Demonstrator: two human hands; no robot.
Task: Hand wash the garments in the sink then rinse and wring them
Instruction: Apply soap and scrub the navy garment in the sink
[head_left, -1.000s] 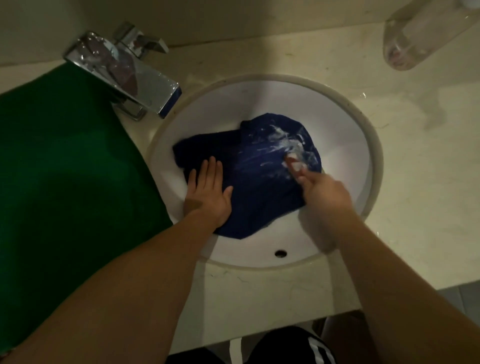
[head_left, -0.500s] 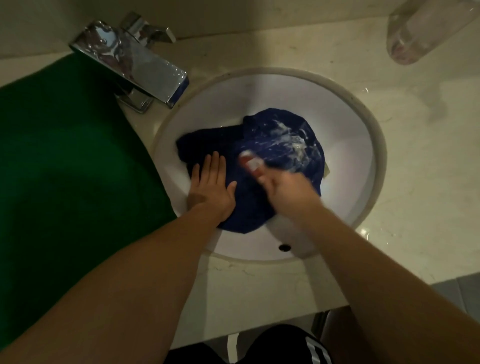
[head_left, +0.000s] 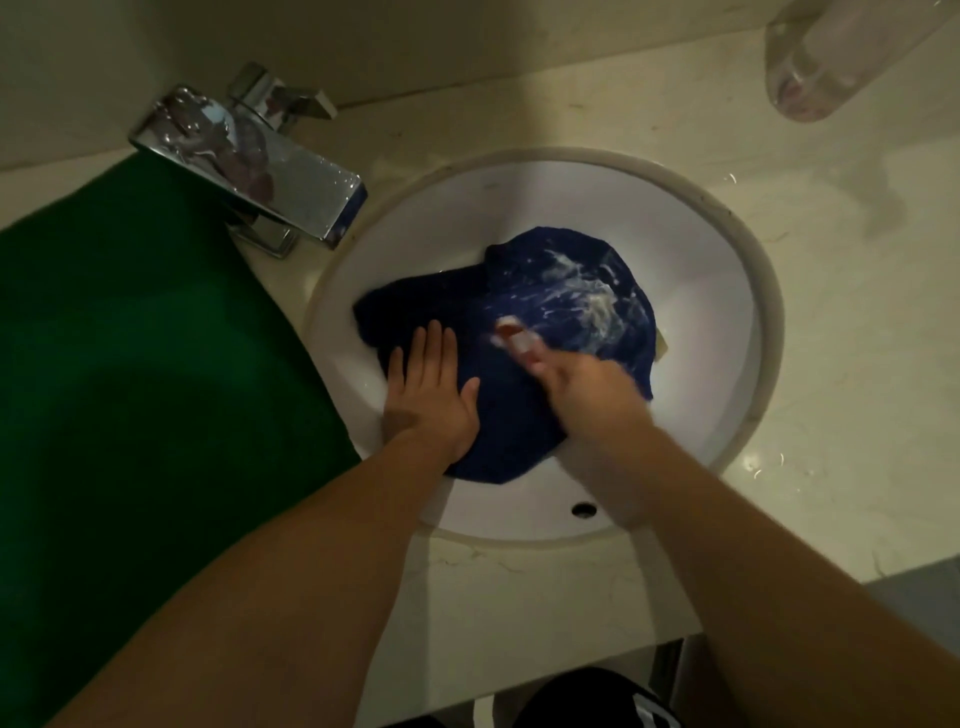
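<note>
Dark blue garment (head_left: 545, 291), wet and crumpled, lying in the bottom of a round white sink (head_left: 727, 270), spread from the middle toward the left wall. Streaked with white suds (head_left: 587, 293) on the far right part; small pale tag (head_left: 661, 344) poking out at the right edge.

Left hand (head_left: 428, 395) laid flat on the garment's near left part, fingers straight and close together, thumb out, pressing the cloth against the basin. Right hand (head_left: 582, 384) just beside it, over the middle of the garment, smeared by motion. Something small, white and reddish (head_left: 511, 333) at its fingertips (soap, or only foam on a finger: too blurred to say). Cannot tell whether spread, curled or pinching.

Overflow hole (head_left: 583, 509) bare on the near wall. Chrome faucet (head_left: 260, 176) at the upper left, spout reaching over the rim, no stream visible. Green cloth (head_left: 130, 389) draped over the surface (head_left: 831, 364) to the left, its edge just beside the rim, probably another garment waiting. Clear bottle (head_left: 841, 57) at the top right corner, cut off by the frame.

Judged step: soaping and scrubbing the blue piece, early in the task, rinsing and wringing not yet done. Next move likely calling for firm anchoring with the flat hand, rubbing across the unsudded left half, then running water.
</note>
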